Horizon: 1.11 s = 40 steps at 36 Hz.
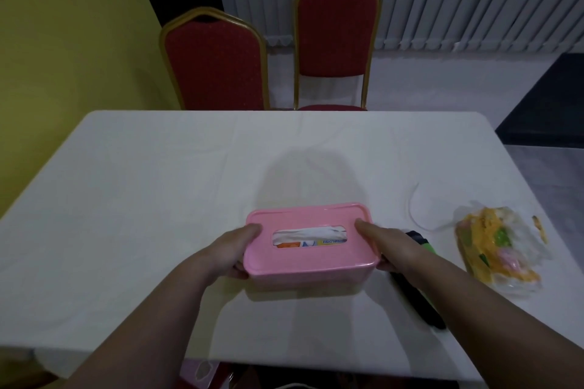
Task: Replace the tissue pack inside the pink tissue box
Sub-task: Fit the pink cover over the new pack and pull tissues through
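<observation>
Pink tissue box with tissue pack inside, lid on.

A plain pink is seen on the tissue box, with white, orange and blue in its slot. The tablecloth is white, the chairs red with gold frames, and the wall yellow-green.

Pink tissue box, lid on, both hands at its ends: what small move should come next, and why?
Probably let go. The pink tissue box sits closed on the table, tissue showing in its slot, while a crumpled wrapper lies apart to the right. The left hand and right hand only press its ends.
</observation>
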Tool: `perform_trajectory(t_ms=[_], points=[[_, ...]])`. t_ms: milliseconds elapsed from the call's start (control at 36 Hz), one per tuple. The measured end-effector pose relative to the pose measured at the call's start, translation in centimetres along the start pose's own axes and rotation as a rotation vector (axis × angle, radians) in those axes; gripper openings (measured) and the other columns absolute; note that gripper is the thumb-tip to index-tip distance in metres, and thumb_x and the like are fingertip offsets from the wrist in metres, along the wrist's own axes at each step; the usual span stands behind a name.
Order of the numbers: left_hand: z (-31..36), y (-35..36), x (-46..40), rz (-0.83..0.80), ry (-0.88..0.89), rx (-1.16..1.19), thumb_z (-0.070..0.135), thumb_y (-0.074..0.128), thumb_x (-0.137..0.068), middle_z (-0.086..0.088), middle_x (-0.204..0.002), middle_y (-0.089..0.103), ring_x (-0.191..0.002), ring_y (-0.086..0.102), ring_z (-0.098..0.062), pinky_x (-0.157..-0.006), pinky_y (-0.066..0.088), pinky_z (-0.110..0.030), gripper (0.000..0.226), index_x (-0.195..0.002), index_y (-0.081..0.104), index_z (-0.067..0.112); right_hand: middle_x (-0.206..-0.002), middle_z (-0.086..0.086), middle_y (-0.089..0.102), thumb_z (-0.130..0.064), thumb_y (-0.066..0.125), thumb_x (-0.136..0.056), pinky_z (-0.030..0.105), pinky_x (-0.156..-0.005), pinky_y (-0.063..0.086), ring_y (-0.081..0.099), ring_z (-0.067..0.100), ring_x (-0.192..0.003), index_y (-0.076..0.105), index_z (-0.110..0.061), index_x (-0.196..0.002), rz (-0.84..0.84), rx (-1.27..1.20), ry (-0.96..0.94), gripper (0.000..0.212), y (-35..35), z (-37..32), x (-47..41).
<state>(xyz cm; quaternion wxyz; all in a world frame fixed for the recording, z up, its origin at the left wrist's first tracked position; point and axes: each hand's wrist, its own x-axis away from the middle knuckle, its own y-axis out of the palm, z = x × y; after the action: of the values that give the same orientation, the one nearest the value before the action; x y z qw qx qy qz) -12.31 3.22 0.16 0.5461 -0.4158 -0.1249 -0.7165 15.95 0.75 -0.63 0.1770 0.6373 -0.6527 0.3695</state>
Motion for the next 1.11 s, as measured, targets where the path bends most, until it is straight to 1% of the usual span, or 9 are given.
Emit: perform_trajectory(t_ms=[472, 556, 611, 694, 833, 917, 1000, 1056, 1111], points=[[0.9, 0.3, -0.8, 0.126, 0.044, -0.092, 0.058, 0.023, -0.095, -0.018, -0.098, 0.067, -0.087, 0.066, -0.034, -0.078, 0.058, -0.046, 0.065, -0.108, 0.062, 0.008, -0.095, 0.010, 0.066, -0.067, 0.037, -0.086, 0.042, -0.091, 0.053, 0.063, 0.026, -0.092, 0.064, -0.009, -0.098, 0.010, 0.178, -0.043, 0.065, 0.1, -0.2, -0.2], [0.8, 0.6, -0.8, 0.163, 0.053, -0.107, 0.061, 0.020, -0.093, -0.016, -0.091, 0.067, -0.084, 0.066, -0.033, -0.075, 0.058, -0.044, 0.067, -0.099, 0.063, 0.010, -0.090, -0.001, 0.065, -0.065, 0.038, -0.087, 0.040, -0.093, 0.049, 0.061, 0.018, -0.087, 0.061, -0.018, -0.103, -0.079, 0.169, -0.032, 0.055, -0.1, 0.0, 0.0], [0.9, 0.8, -0.6, 0.179, 0.066, -0.099, 0.062, 0.016, -0.093, -0.014, -0.086, 0.066, -0.081, 0.066, -0.032, -0.073, 0.058, -0.041, 0.066, -0.091, 0.062, 0.015, -0.091, -0.010, 0.068, -0.064, 0.054, -0.080, 0.032, -0.089, 0.046, 0.062, 0.011, -0.086, 0.060, -0.026, -0.110, -0.205, 0.141, -0.069, 0.049, -0.4, 0.3, 0.2], [0.6, 0.7, -0.7, 0.170, 0.071, -0.055, 0.065, 0.016, -0.091, -0.017, -0.092, 0.068, -0.084, 0.067, -0.032, -0.076, 0.058, -0.042, 0.070, -0.097, 0.064, 0.015, -0.095, -0.024, 0.071, -0.043, 0.071, -0.064, 0.013, -0.068, 0.044, 0.065, -0.008, -0.083, 0.057, -0.033, -0.120, -0.380, 0.146, -0.169, 0.059, -0.9, 0.7, 0.0], [-0.8, -0.6, -0.7, -0.044, 0.131, 0.018, 0.079, 0.051, -0.060, -0.004, -0.107, 0.070, -0.096, 0.067, -0.023, -0.085, 0.056, -0.040, 0.079, -0.117, 0.059, 0.025, -0.125, -0.010, 0.063, -0.013, 0.083, -0.060, 0.024, -0.088, 0.049, 0.057, 0.006, -0.117, 0.041, -0.028, -0.136, -0.573, 0.148, -0.308, 0.088, -1.4, 1.1, -0.9], [-1.8, -1.4, -0.3, -0.213, 0.196, -0.021, 0.053, 0.073, -0.054, 0.008, -0.116, 0.064, -0.103, 0.063, -0.009, -0.087, 0.052, -0.028, 0.081, -0.127, 0.047, 0.032, -0.121, -0.014, 0.062, -0.014, 0.089, -0.050, 0.029, -0.091, 0.051, 0.058, 0.006, -0.113, 0.035, -0.038, -0.135, -0.441, 0.340, -0.345, 0.104, -1.5, 2.2, -1.6], [-3.3, -1.7, -0.3, -0.251, 0.310, -0.218, 0.003, 0.078, -0.061, 0.008, -0.102, 0.064, -0.078, 0.060, 0.003, -0.071, 0.051, -0.021, 0.091, -0.135, 0.037, 0.035, -0.114, -0.013, 0.061, -0.022, 0.090, -0.044, 0.029, -0.084, 0.055, 0.062, 0.009, -0.100, 0.033, -0.048, -0.125, -0.301, 0.429, -0.397, 0.103, -1.3, 3.3, -2.1], [-3.9, -1.3, -0.7, -0.182, 0.385, -0.249, -0.008, 0.077, -0.055, 0.007, -0.103, 0.062, -0.074, 0.059, 0.001, -0.068, 0.051, -0.021, 0.102, -0.136, 0.032, 0.036, -0.115, -0.009, 0.056, -0.015, 0.088, -0.045, 0.018, -0.073, 0.051, 0.059, 0.005, -0.095, 0.029, -0.043, -0.127, -0.265, 0.408, -0.454, 0.105, -0.8, 3.6, -2.1], [-4.2, -0.7, -1.3, -0.127, 0.488, -0.258, -0.008, 0.078, -0.050, 0.010, -0.119, 0.056, -0.094, 0.058, 0.006, -0.074, 0.048, -0.014, 0.107, -0.134, 0.030, 0.038, -0.118, -0.006, 0.051, -0.009, 0.087, -0.044, 0.011, -0.067, 0.044, 0.054, -0.001, -0.092, 0.028, -0.035, -0.131, -0.239, 0.394, -0.520, 0.108, -0.4, 4.0, -2.4]])
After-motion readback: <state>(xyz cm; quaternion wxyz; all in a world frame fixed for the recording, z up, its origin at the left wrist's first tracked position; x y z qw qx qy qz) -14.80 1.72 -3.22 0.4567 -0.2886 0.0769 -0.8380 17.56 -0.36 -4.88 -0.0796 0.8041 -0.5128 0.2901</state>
